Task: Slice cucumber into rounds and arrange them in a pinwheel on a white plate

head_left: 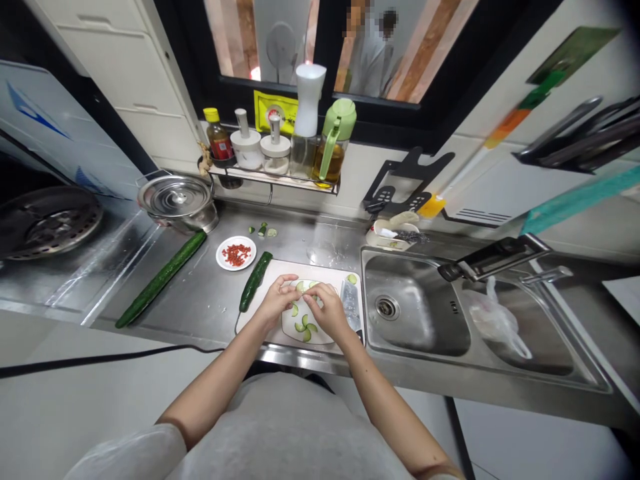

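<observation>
Both my hands hover over a small white plate on a pale cutting board. Thin cucumber slices lie on the plate in a pinwheel. My left hand and my right hand have their fingers curled and pinched together at the plate's far rim, on cucumber slices there. A half cucumber rests along the board's left edge. A cleaver lies flat on the board's right side.
A long whole cucumber lies on the steel counter at left, beside a saucer of chopped red chili and a lidded steel pot. A double sink with a tap sits right of the board. Condiment bottles stand on a rack behind.
</observation>
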Tool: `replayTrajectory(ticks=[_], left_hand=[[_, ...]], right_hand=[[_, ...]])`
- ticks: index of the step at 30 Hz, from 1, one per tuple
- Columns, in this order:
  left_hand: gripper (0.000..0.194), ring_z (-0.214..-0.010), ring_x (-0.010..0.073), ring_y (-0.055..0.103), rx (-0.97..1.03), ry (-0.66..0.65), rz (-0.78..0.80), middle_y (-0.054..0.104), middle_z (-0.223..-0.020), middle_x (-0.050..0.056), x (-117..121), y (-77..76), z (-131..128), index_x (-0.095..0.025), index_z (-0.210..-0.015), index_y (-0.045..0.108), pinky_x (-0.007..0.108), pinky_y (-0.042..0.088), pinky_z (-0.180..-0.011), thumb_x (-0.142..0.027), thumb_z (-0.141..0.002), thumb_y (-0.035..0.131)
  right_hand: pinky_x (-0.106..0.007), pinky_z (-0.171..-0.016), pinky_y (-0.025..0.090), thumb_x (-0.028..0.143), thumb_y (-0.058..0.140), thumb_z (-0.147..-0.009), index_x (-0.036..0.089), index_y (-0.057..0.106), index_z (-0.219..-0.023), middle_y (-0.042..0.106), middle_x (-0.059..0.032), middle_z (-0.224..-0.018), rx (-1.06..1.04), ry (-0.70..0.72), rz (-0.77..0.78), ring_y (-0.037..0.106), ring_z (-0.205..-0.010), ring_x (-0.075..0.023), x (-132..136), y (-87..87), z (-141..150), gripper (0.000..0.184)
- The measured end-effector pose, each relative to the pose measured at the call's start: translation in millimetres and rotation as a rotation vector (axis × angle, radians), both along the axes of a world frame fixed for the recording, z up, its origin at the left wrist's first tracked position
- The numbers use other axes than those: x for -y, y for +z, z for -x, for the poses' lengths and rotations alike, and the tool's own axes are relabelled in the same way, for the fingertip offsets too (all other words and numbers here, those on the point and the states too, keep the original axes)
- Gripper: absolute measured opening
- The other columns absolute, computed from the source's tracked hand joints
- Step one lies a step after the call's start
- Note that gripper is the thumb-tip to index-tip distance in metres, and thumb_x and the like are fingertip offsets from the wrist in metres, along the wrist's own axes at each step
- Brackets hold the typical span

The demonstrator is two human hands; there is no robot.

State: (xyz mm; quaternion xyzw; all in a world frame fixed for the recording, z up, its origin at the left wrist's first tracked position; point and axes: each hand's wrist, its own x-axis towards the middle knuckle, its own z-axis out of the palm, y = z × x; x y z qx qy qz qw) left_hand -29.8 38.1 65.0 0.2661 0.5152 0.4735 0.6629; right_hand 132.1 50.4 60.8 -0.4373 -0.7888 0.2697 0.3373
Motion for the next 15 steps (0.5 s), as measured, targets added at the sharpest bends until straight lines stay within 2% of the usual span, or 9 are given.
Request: replayTrajectory(ticks=[4, 7, 11, 15], left_hand=[[0.053, -0.053, 0.0041, 0.047, -0.021, 0.009, -0.069, 0.054, -0.066, -0.006, 0, -1.8, -1, -0.019, -0.108, 0.054, 0.016, 0.033, -0.051, -0.024, -0.059, 0.075], [0.052, -0.053, 0.0044, 0.048, -0.039, -0.006, -0.122, 0.054, -0.066, -0.006, 1, -5.2, -2, -0.018, -0.109, 0.054, 0.017, 0.034, -0.053, -0.024, -0.061, 0.075], [0.05, -0.057, 0.0052, 0.049, -0.059, -0.007, -0.189, 0.054, -0.068, -0.006, 3, -7.1, -4, -0.018, -0.109, 0.054, 0.018, 0.036, -0.057, -0.024, -0.063, 0.074], [0.047, -0.061, 0.0063, 0.05, -0.118, -0.015, -0.238, 0.055, -0.072, -0.005, 5, -10.8, -5, -0.018, -0.108, 0.055, 0.019, 0.038, -0.06, -0.026, -0.065, 0.071]], right_hand=[[-0.03, -0.072, 0.044, 0.035, 0.054, -0.086, 0.021, 0.062, -0.076, 0.062, -0.0031, -0.077, -0.08, -0.035, 0.158, 0.056, -0.08, -0.0177, -1, -6.9, 1, 0.019], [-0.026, -0.063, 0.044, 0.037, 0.057, -0.082, 0.02, 0.062, -0.075, 0.063, -0.0015, -0.074, -0.185, -0.068, 0.346, 0.056, -0.072, -0.015, -3, -9.6, 1, 0.018], [-0.025, -0.059, 0.044, 0.037, 0.061, -0.075, 0.019, 0.06, -0.072, 0.063, 0.0, -0.07, -0.324, -0.077, 0.56, 0.056, -0.065, -0.0128, -4, -9.8, 2, 0.019], [-0.021, -0.051, 0.043, 0.036, 0.06, -0.075, 0.018, 0.058, -0.073, 0.061, 0.0011, -0.063, -0.41, -0.07, 0.815, 0.057, -0.057, -0.0111, -3, -9.6, 1, 0.018]])
